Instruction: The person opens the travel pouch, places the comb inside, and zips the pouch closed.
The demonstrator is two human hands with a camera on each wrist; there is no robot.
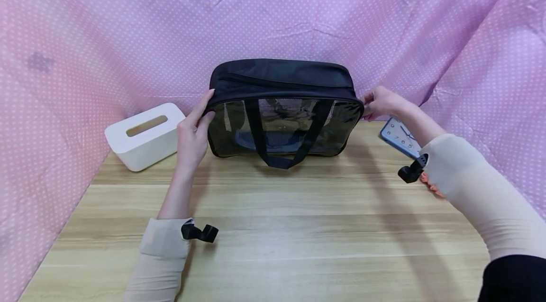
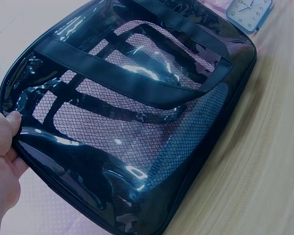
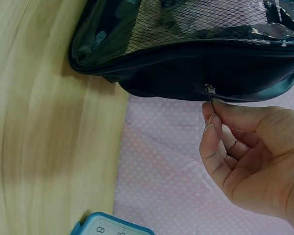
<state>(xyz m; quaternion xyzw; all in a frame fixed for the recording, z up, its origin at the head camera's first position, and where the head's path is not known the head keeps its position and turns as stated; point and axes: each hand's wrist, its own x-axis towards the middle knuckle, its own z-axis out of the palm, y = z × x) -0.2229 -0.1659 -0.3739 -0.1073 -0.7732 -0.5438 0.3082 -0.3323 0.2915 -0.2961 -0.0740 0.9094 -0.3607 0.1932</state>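
Note:
A black bag (image 1: 282, 77) with a see-through front stands upright at the back of the table. Its dark strap handle (image 1: 279, 162) hangs down over the front. At the bag's upper left corner, my left hand (image 1: 194, 136) grips the edge between thumb and fingers. On the other side, my right hand (image 3: 250, 152) pinches a zipper pull (image 3: 209, 100) at the bag's end between thumb and fingertips. Mesh and a blue patch (image 2: 196, 127) show through the clear panel; what the blue patch is, I cannot tell.
A white tissue box (image 1: 145, 138) with a slot on top sits left of the bag. To the right, a blue-framed clock (image 1: 398, 136) lies partly behind my right forearm, near a small orange thing (image 1: 432, 187). Pink dotted cloth (image 1: 273, 13) hangs behind the wooden table (image 1: 298, 226).

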